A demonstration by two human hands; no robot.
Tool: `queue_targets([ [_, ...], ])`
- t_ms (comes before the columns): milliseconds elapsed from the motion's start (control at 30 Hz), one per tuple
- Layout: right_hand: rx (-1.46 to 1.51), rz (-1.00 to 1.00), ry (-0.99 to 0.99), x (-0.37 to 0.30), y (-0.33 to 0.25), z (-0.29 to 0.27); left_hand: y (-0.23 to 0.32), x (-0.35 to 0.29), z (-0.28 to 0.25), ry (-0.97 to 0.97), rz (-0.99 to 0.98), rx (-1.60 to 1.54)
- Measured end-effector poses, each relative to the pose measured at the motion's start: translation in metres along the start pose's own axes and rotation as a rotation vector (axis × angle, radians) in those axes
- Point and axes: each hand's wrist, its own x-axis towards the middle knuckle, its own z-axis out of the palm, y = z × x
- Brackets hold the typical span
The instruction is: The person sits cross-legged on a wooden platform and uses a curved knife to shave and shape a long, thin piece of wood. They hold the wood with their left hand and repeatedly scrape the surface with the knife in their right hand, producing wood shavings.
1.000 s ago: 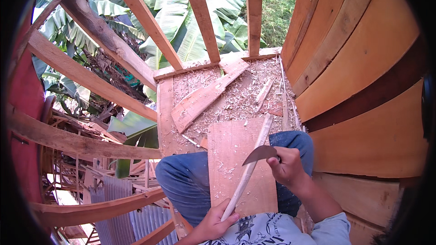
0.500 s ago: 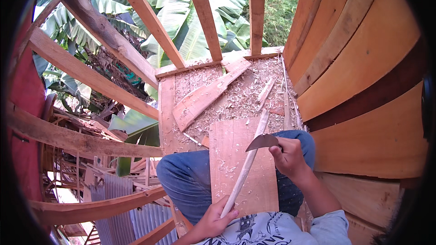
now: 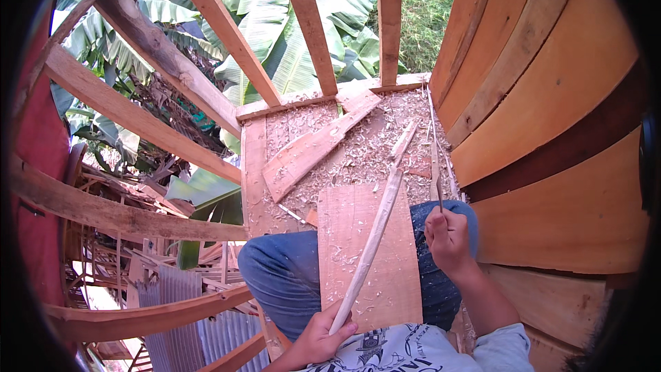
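Observation:
My left hand [image 3: 325,334] is closed around the lower end of a pale whittled wooden stick [image 3: 375,234]. The stick slants up and away across a flat wooden board [image 3: 341,227] resting on my lap, with shavings scattered over it. My right hand [image 3: 449,240], over my right knee, grips a knife [image 3: 438,186] by its handle, which my fingers mostly hide. Its blade points away from me, appears nearly edge-on, and is apart from the stick.
Wood shavings [image 3: 372,155] cover the floor ahead, where a paddle-shaped board [image 3: 310,155] and a short wood piece [image 3: 405,139] lie. Wooden bars [image 3: 310,24] rise at the front and left. A plank wall [image 3: 551,131] stands close on the right.
My right hand has lifted the knife off the stick and moved to the right. The blade has turned from crossing the stick to pointing away from me. My left hand stays almost still.

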Motion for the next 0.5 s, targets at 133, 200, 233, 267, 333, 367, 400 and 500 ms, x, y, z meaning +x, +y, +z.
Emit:
queue_targets([
  [133, -0.187, -0.304, -0.208, -0.018, -0.021, 0.009, -0.002, -0.001, 0.001, 0.000, 0.010, 0.066],
  [200, -0.335, -0.290, -0.216, -0.016, -0.019, 0.014, -0.005, -0.001, 0.002, 0.001, 0.007, 0.115],
  [233, -0.360, -0.263, -0.170, -0.010, -0.011, 0.011, -0.006, 0.000, 0.003, 0.005, 0.000, 0.133],
  [267, -0.382, -0.244, -0.127, -0.003, -0.007, 0.009, -0.007, 0.002, 0.004, 0.015, -0.002, 0.152],
  [333, -0.338, -0.253, -0.127, -0.011, -0.010, 0.015, -0.006, 0.000, 0.006, 0.011, 0.031, 0.154],
  [367, -0.314, -0.252, -0.128, -0.016, -0.010, 0.018, -0.006, -0.002, 0.006, 0.009, 0.042, 0.154],
  [400, -0.346, -0.286, -0.146, -0.014, -0.012, 0.018, -0.005, -0.003, 0.006, 0.016, 0.037, 0.170],
  [500, -0.286, -0.140, -0.152, 0.009, -0.007, 0.002, -0.006, -0.006, 0.006, 0.025, 0.011, 0.179],
])
